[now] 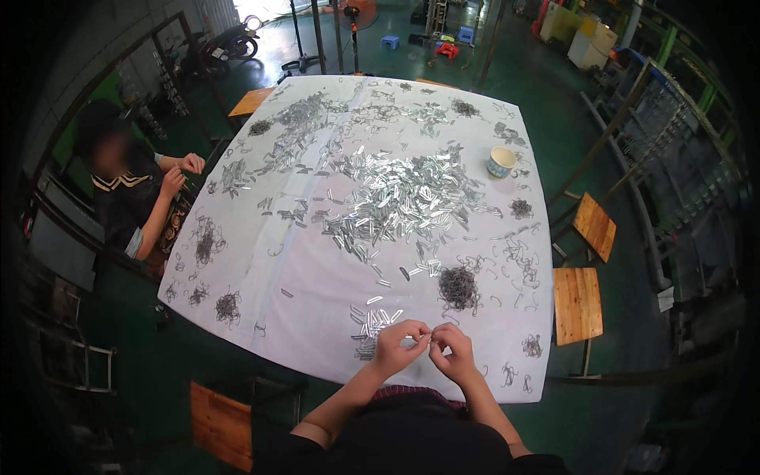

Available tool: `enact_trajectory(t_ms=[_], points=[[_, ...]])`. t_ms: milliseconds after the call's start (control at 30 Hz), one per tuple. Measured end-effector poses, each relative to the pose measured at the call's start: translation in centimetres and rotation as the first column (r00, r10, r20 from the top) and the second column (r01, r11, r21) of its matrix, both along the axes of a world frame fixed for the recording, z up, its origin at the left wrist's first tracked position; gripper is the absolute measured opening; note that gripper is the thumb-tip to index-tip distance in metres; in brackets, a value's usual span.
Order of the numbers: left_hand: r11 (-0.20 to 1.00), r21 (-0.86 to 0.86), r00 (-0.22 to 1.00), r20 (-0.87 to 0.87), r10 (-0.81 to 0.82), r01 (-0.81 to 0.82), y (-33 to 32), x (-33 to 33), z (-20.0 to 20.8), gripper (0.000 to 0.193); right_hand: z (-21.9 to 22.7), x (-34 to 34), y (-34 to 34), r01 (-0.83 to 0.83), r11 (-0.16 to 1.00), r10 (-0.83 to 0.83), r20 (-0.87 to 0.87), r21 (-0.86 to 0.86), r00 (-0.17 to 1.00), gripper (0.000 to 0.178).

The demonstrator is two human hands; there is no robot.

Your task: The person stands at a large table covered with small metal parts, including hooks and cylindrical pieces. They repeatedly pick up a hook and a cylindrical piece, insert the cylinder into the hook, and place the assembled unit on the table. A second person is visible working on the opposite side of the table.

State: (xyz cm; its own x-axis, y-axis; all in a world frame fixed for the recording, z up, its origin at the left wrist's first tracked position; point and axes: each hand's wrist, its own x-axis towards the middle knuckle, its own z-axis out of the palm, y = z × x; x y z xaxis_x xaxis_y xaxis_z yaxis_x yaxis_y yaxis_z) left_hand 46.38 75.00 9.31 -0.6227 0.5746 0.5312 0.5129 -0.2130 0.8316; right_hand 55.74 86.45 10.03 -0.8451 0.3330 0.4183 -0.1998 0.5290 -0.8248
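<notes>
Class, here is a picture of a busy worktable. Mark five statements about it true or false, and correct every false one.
1. The person's left hand and right hand are close together, near the table's near edge. True.
2. The cup lies tipped on its side. False: it stands upright.
3. A large pile of shiny metal strips lies around the middle of the table. True.
4. The dark heap of curved wire pieces lies at the table's far left corner. False: it lies just beyond the right hand.
5. A co-worker is at the table's left side. True.
</notes>
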Motion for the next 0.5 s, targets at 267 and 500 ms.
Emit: enact_trajectory(t_ms=[267, 500], points=[[0.995, 0.043, 0.978, -0.182, 0.098, -0.092, 0.08, 0.27, 0.69, 0.024, 0.04, 0.13, -0.15, 0.014, 1.0, -0.015, 0.064, 0.001, 0.998, 0.012], [0.993, 0.093, 0.975, -0.206, 0.086, -0.068, 0.04, 0.17, 0.94, 0.025, -0.51, 0.41, -0.17, -0.018, 0.993, 0.038, 0.179, -0.114, 0.983, 0.014]])
